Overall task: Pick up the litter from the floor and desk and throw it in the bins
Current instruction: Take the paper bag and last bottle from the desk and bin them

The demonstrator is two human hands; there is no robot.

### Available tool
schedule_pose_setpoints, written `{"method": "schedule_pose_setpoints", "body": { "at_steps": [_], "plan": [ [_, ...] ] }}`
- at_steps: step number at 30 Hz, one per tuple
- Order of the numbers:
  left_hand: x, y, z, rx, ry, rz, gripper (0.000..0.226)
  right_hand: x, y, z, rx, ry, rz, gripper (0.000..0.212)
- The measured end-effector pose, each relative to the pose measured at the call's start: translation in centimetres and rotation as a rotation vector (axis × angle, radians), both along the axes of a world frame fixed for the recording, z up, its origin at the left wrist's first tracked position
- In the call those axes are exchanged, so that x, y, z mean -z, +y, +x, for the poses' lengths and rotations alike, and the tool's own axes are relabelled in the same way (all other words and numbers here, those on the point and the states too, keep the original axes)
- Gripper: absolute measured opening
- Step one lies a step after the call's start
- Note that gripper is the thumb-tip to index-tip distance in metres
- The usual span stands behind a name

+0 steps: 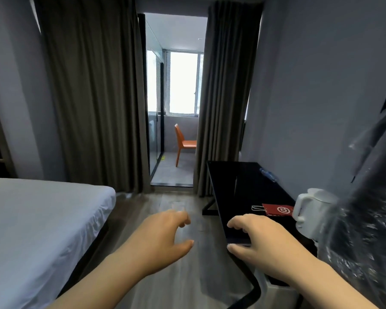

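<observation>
While hands hover empty, bottle well beyond.

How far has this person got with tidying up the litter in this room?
Nothing looks done yet; no bin is in view. In hand: nothing. The left hand and right hand are both open and empty, reaching forward. Left: a clear plastic bottle lies on the far end of the black desk, a clear item of some sort lies on the floor ahead, and something small and yellow lies near the orange chair.
</observation>
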State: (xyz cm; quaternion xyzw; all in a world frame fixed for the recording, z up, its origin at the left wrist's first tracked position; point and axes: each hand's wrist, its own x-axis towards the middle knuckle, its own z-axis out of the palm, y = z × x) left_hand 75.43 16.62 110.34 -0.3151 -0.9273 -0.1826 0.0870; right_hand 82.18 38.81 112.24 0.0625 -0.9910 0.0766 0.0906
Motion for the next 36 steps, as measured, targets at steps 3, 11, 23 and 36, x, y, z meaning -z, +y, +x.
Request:
{"method": "schedule_pose_setpoints", "body": {
  "at_steps": [3,11,23,36],
  "plan": [
    [0.7,0.1,-5.5,0.014,-0.019,-0.005,0.044,1.2,0.0,-4.8,0.021,-0.033,-0.013,0.044],
    [2.0,-0.3,-20.7,0.088,-0.041,-0.022,0.040,3.7,-0.8,-17.4,0.167,-0.082,-0.051,0.048],
    [5.3,6.9,-38.9,0.290,-0.171,-0.111,0.039,8.3,5.1,-32.2,0.401,-0.177,-0.233,0.049],
    [8.2,23.6,-57.0,0.402,-0.215,-0.124,0.035,11.7,19.3,-47.6,0.579,-0.156,-0.392,0.048]
  ]
}}
